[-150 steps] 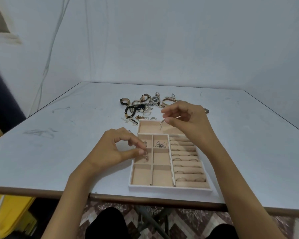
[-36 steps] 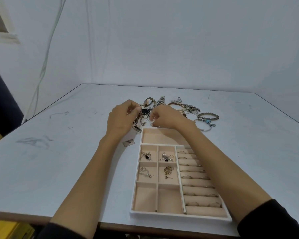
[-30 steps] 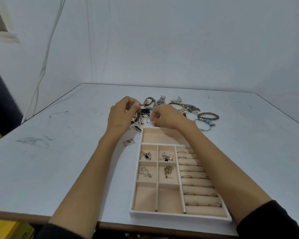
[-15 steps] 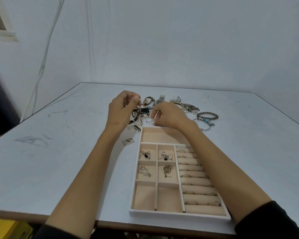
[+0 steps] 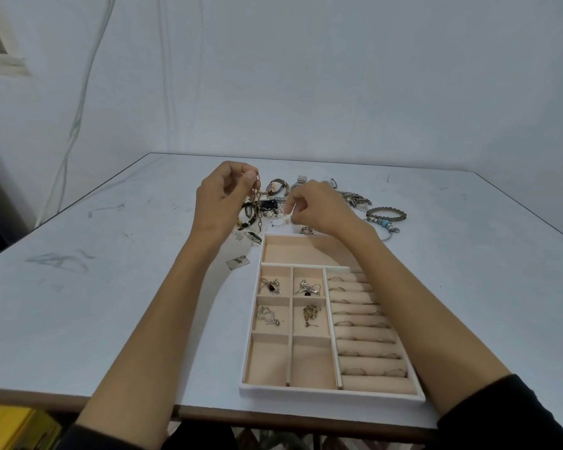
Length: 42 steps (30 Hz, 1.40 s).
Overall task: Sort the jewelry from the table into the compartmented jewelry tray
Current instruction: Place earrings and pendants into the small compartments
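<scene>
The left hand [image 5: 223, 196] pinches a gold link chain [image 5: 257, 193] above the jewelry pile [image 5: 355, 199] beyond the jewelry tray's [image 5: 332, 395] far edge, likely to untangle it, while the right hand [image 5: 319, 206] is curled beside it, and I cannot tell whether it holds anything.

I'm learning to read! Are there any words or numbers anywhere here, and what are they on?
No text here can be read.
Dial of the watch: too small and blurred to read.
Small silvery tag on the table: blurred, no letters can be made out.
The jewelry tray and the chain held by the left hand: no writing seen.
</scene>
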### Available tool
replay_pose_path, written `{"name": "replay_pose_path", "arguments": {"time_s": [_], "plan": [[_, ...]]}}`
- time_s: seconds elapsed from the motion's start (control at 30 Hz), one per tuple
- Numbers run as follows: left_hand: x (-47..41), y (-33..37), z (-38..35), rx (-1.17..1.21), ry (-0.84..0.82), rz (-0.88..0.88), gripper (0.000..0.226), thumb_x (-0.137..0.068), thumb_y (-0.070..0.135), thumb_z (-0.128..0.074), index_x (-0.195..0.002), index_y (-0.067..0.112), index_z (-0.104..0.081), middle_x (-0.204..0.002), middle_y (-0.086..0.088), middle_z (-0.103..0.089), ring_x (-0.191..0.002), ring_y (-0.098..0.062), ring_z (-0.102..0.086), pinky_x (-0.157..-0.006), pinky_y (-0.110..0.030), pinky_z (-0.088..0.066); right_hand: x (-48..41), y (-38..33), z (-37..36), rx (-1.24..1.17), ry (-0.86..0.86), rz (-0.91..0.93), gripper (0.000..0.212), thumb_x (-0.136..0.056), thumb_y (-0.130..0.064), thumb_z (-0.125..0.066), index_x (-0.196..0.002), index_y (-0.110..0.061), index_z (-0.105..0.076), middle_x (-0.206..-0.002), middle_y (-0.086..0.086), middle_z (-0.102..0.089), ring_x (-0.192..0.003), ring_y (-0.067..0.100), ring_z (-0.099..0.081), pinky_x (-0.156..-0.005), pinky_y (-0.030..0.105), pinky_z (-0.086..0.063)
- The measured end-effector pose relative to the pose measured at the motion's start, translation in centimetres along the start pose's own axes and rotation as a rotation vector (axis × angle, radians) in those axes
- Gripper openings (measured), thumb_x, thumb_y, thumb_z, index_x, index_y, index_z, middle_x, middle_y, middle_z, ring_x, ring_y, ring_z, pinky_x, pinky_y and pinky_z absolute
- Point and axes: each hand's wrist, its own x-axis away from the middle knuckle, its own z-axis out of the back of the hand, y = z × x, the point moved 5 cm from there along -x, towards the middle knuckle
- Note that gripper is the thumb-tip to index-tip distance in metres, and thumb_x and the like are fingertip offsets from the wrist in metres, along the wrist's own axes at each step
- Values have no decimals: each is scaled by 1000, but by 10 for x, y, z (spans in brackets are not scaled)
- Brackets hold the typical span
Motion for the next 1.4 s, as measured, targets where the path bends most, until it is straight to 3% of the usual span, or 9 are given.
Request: {"name": "replay_pose_path", "arguments": {"time_s": [0.2,0.33,0.6,0.77,0.83,1.0,1.17,1.4], "plan": [[9,20,5,129,57,-84,8,-97,15,-54,-93,18,-61,-80,6,-63,-78,-10,-60,-71,-21,-49,23,-4,20,-326,82,-40,20,-75,6,-63,-86,-7,-72,-76,15,-70,-75,28,-70,-76,41,-59],[16,25,5,180,59,-89,7,-97,15,-54,-94,17,-61,-79,6,-63,-80,-15,-61,-75,-30,-50,49,-12,28,-572,69,-40,16,-80,9,-62,-92,2,-70,-80,19,-66,-71,27,-72,-70,37,-61],[40,36,2,253,38,-90,7,-97,12,-54,-95,13,-61,-81,0,-62,-77,-19,-61,-73,-24,-50,97,-30,27,-774,6,7,25,-74,12,-72,-97,3,-70,-84,22,-71,-72,25,-69,-64,25,-58],[55,43,-2,284,2,-105,9,-97,9,-54,-93,13,-61,-76,5,-64,-71,-13,-59,-72,-25,-51,123,-26,18,-764,-8,13,20,-72,4,-78,-90,-1,-73,-82,14,-74,-78,25,-71,-73,25,-58],[62,45,-2,287,-1,-109,9,-97,7,-53,-94,11,-61,-78,3,-63,-72,-12,-58,-71,-21,-50,132,-25,16,-766,-31,10,17,-73,3,-77,-88,-2,-74,-81,14,-74,-78,28,-72,-73,29,-58],[71,46,-5,276,-19,-117,8,-96,4,-53,-94,7,-60,-79,1,-62,-69,-9,-58,-70,-18,-48,150,-27,13,-764,-41,-2,13,-73,5,-76,-84,-2,-74,-77,16,-72,-66,15,-67,-65,22,-53],[72,45,-5,244,-24,-113,8,-96,5,-53,-95,7,-61,-78,2,-62,-66,-5,-57,-68,-17,-47,164,-32,14,-712,-71,70,13,-77,2,-75,-83,-9,-76,-80,8,-73,-74,19,-69,-71,25,-56],[72,42,-4,218,-19,-99,8,-96,7,-55,-94,10,-62,-79,1,-62,-67,-4,-57,-68,-16,-46,181,-47,12,-573,-186,172,12,-73,-3,-80,-81,-12,-78,-76,-7,-71,-71,9,-65,-71,24,-54]]}}
